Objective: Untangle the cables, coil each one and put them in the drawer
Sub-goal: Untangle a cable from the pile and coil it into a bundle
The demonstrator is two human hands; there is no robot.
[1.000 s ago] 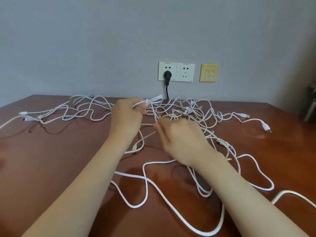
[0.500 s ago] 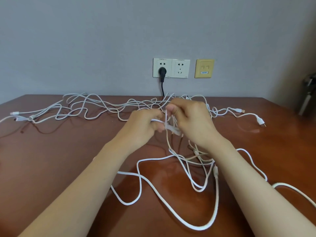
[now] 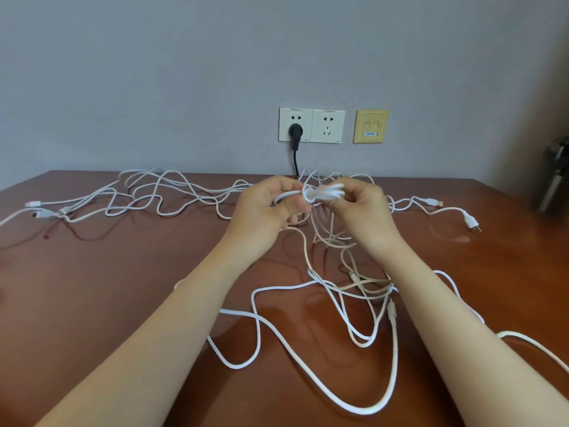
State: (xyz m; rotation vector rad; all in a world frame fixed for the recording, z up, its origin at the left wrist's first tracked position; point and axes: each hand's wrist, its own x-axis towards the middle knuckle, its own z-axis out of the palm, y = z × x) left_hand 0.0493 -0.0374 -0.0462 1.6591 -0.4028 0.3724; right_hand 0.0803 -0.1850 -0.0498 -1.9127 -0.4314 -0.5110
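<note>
Several white cables lie tangled across the brown table (image 3: 107,303). Held up between both hands is a knotted bunch of white cable (image 3: 321,192). My left hand (image 3: 268,211) grips it from the left with curled fingers, and my right hand (image 3: 360,208) pinches its right side. From the bunch, thin strands (image 3: 326,241) hang down to a pile of loops (image 3: 354,291) near my right forearm. A thick white cable (image 3: 308,374) curves along the front of the table. More tangled cable (image 3: 154,195) spreads to the far left. No drawer is in view.
A black plug (image 3: 295,132) sits in the left wall socket, its cord dropping behind the table. A second socket (image 3: 328,126) and a yellow data plate (image 3: 371,126) are beside it. White plug ends (image 3: 471,221) lie at the far right. A dark metal object (image 3: 554,180) stands at the right edge.
Both hands have risen off the table and drawn together, lifting a knotted bunch of cable; strands now hang from it, and the pile beneath has pulled inward.
</note>
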